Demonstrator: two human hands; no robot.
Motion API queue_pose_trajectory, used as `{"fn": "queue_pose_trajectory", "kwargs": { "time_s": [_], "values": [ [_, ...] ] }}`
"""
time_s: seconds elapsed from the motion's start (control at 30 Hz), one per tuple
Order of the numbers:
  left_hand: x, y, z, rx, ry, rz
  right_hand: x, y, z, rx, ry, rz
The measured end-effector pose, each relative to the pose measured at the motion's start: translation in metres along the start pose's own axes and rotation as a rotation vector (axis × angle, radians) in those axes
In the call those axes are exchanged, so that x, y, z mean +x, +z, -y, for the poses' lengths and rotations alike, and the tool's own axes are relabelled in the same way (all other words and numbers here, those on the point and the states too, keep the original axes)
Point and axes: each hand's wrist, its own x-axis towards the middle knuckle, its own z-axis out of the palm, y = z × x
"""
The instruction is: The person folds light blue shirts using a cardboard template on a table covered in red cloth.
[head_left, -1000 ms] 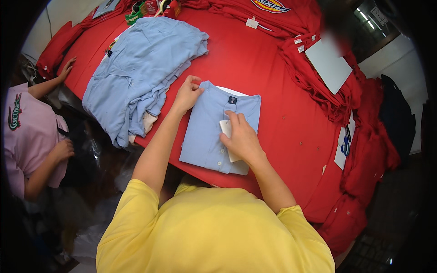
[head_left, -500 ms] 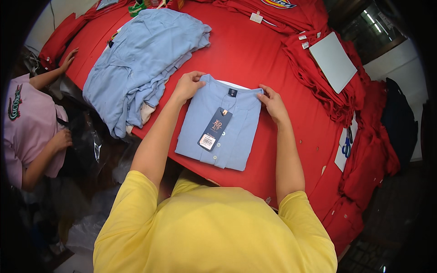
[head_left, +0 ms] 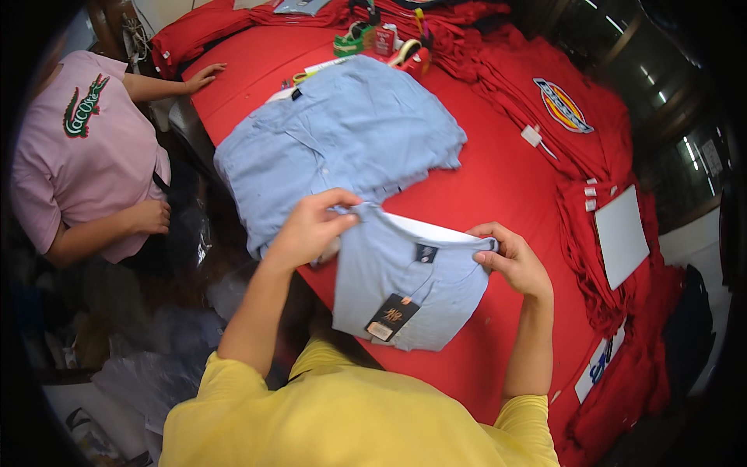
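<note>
Both upper corners of the folded blue shirt [head_left: 381, 268] are in your grip, just below the middle of the frame: your left hand [head_left: 317, 224] is clamped on the left one, your right hand [head_left: 512, 257] on the right, with cloth between them. You have a white strip [head_left: 436, 231] showing along its neckline and a dark tag [head_left: 393, 316] on its front. Whether the lower edge touches the red desk [head_left: 498, 187], I cannot tell. Toward the upper middle lies a heap of blue shirts [head_left: 373, 117]. At right, a pale board [head_left: 622, 241] rests on red clothes [head_left: 576, 249].
</note>
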Motion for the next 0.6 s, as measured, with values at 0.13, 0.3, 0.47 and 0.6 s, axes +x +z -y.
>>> {"fn": "queue_pose_trajectory", "kwargs": {
  "time_s": [0.13,0.3,0.47,0.6],
  "values": [
    [-0.009,-0.107,-0.048,0.159,0.192,-0.196,0.082,0.045,0.080,-0.096,-0.148,0.122],
    [0.079,-0.271,-0.108,0.658,0.470,-0.329,0.245,0.121,0.155,0.134,-0.302,0.197],
    [0.213,-0.397,-0.122,0.914,0.384,-0.530,0.422,0.213,0.154,0.455,-0.274,0.125],
    [0.309,-0.449,-0.083,1.110,0.369,-0.765,0.544,0.265,0.121,0.319,-0.222,-0.176]
  ]
}}
